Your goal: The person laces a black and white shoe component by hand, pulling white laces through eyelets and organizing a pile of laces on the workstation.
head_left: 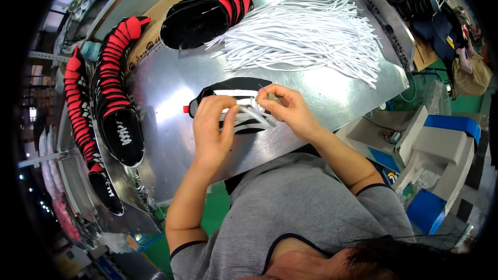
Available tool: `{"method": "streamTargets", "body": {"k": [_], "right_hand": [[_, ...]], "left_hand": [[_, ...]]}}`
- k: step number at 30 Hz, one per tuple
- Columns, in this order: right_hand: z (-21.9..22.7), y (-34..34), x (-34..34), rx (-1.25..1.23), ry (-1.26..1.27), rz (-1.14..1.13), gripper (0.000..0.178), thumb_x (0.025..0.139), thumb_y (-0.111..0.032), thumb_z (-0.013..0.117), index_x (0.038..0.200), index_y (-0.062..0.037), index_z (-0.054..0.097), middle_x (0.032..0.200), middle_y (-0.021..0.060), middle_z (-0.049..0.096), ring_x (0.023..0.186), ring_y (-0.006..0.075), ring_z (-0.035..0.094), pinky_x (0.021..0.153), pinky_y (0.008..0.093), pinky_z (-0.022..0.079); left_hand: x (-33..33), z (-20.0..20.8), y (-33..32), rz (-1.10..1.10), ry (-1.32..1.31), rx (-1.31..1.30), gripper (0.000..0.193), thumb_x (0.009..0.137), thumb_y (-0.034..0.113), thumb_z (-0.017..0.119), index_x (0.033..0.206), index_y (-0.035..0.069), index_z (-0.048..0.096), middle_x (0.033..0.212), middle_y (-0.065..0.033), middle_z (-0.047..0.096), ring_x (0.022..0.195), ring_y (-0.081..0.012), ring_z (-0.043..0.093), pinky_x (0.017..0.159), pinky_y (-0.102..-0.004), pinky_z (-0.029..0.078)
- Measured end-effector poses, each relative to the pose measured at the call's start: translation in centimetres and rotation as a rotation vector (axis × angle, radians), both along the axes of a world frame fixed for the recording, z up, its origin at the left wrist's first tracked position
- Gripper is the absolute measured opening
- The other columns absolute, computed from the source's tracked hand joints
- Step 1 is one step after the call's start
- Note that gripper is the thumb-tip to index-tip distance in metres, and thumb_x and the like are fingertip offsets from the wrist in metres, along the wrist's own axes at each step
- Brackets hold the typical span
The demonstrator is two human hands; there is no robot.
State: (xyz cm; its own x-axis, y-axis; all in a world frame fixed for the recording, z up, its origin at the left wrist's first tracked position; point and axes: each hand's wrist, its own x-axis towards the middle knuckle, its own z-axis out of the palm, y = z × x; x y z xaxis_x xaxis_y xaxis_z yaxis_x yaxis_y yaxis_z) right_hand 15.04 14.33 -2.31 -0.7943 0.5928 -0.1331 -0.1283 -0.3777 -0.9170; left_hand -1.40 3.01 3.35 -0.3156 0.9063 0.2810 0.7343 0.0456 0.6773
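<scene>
A black shoe upper (244, 84) with white side panels and a red heel tab lies on the metal tabletop in front of me. My left hand (211, 124) is over its heel end, thumb and forefinger pinched on a white shoelace (262, 117). Loops of this lace run across the upper toward the right. Over the other end, my right hand (290, 111) is closed in a pinch. A thin dark sliver sticks up at its fingertips; what it is I cannot make out. My hands partly cover the upper.
Many loose white laces (311, 36) lie in a bundle at the back of the metal table (171, 161). Nested black and red uppers stand in a stack (199, 21) behind and in long rows (116, 88) at left. A grey and blue plastic bin (441, 148) stands at right.
</scene>
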Motion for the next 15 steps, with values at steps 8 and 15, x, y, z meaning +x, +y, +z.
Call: {"method": "streamTargets", "body": {"k": [8,15], "right_hand": [[1.0,-0.7,-0.5,0.154,-0.119,-0.039,0.016,0.091,-0.013,0.069,0.103,-0.003,0.064,0.09,-0.0001,0.066,0.078,0.0044,0.058,0.068,0.0205,0.047],[-1.4,-0.5,-0.9,0.05,-0.137,-0.175,0.019,0.088,-0.009,0.072,0.105,-0.0034,0.064,0.092,0.0004,0.066,0.084,0.0064,0.06,0.075,0.0212,0.048]], "left_hand": [[0.0,-1.5,0.5,-0.006,0.032,0.082,0.006,0.085,0.003,0.068,0.087,0.003,0.062,0.089,-0.0094,0.066,0.083,-0.0278,0.061,0.076,-0.0388,0.046],[-0.7,-2.2,-0.3,0.087,-0.262,-0.189,0.022,0.092,0.023,0.068,0.101,0.003,0.066,0.094,-0.0079,0.067,0.092,-0.0245,0.062,0.086,-0.0365,0.047]]}}
